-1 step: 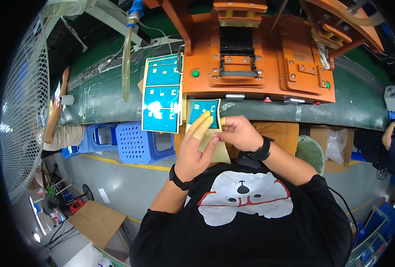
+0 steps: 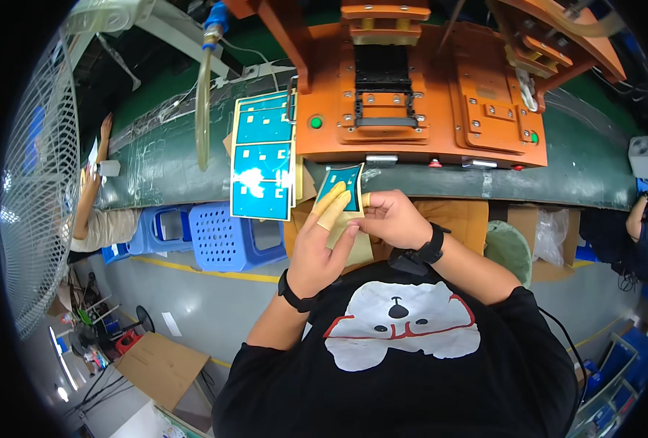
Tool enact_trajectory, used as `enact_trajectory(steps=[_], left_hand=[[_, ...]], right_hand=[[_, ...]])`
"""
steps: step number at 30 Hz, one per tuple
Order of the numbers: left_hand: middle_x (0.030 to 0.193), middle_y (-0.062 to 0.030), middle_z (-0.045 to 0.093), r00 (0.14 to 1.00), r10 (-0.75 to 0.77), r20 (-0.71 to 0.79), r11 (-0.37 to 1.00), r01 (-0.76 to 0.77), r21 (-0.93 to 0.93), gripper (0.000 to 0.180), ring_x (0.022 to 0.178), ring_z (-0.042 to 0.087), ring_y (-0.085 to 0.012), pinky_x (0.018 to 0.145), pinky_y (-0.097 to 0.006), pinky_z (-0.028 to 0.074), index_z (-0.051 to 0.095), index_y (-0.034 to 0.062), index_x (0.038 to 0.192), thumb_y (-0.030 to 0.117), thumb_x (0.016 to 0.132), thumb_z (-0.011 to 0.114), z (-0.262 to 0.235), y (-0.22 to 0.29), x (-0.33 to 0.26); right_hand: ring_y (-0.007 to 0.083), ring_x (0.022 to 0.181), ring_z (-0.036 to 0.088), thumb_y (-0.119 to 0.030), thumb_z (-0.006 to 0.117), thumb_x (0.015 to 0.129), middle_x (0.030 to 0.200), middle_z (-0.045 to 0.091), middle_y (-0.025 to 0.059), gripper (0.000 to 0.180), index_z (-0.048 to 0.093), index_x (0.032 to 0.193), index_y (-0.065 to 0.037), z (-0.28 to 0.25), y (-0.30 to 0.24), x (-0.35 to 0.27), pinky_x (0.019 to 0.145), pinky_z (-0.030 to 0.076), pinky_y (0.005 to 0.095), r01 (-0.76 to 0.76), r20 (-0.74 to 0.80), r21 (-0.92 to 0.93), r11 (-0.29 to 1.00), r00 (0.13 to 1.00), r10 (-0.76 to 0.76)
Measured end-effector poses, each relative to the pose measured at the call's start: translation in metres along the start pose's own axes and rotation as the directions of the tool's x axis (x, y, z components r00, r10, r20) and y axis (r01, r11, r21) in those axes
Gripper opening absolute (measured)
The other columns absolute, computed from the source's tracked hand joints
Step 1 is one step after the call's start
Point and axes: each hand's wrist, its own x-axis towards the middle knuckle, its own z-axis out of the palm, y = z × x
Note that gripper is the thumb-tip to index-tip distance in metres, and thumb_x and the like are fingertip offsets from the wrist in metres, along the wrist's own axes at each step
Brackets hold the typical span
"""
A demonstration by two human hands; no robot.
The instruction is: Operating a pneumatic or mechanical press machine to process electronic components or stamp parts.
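Observation:
A small teal adhesive-looking sheet [image 2: 348, 176] with pale cut-outs and a cream border is held between my hands, in front of the bench. My left hand [image 2: 313, 255] wears yellow finger covers on two fingers, which lie across the sheet's face. Its thumb presses from below, so the hand is closed on the sheet. My right hand [image 2: 403, 225], with a yellow cover on one fingertip, pinches at the sheet's lower right edge. Pale yellow backing paper [image 2: 356, 250] hangs below the fingers. Part of the sheet is hidden behind my left fingers.
Larger teal sheets [image 2: 262, 171] lie stacked on the green bench [image 2: 170, 164] to the left. An orange press-like fixture [image 2: 324, 142] with green buttons stands ahead. Blue plastic stools [image 2: 221, 233] sit under the bench edge, and a fan [image 2: 39, 190] is at far left.
The small sheet tilts slightly more and its upper left part looks narrower. Bench and fixture shift slightly left in the view. Both hands keep their hold.

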Motion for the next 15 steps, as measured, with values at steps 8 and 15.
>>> enact_trajectory(steps=[8, 15], left_hand=[[0.129, -0.0235, 0.070, 0.997, 0.073, -0.014, 0.997, -0.073, 0.003, 0.035, 0.119, 0.069, -0.0397, 0.104, -0.041, 0.053, 0.072, -0.0031, 0.124, 0.007, 0.091, 0.077, 0.026, 0.013, 0.021], [0.122, -0.0176, 0.075, 0.992, -0.119, -0.040, 0.948, 0.102, -0.300, 0.023, 0.108, 0.073, -0.0235, 0.095, -0.032, 0.056, 0.075, -0.0030, 0.120, 0.000, 0.098, 0.070, 0.029, 0.015, 0.021]], right_hand=[[0.0174, 0.065, 0.063, -0.004, 0.074, 0.091, 0.079, 0.068, 0.0110, 0.012, 0.074, 0.102, 0.001, -0.025, -0.028, -0.028, 0.060, 0.049, 0.0304, 0.285, 0.019, -0.551, 0.784, 0.944, -0.329], [0.0266, 0.069, 0.064, -0.009, 0.077, 0.091, 0.082, 0.068, 0.0157, 0.012, 0.076, 0.100, -0.001, -0.037, -0.044, -0.042, 0.064, 0.051, 0.0339, 0.347, 0.048, -0.571, 0.744, 0.919, -0.392]])
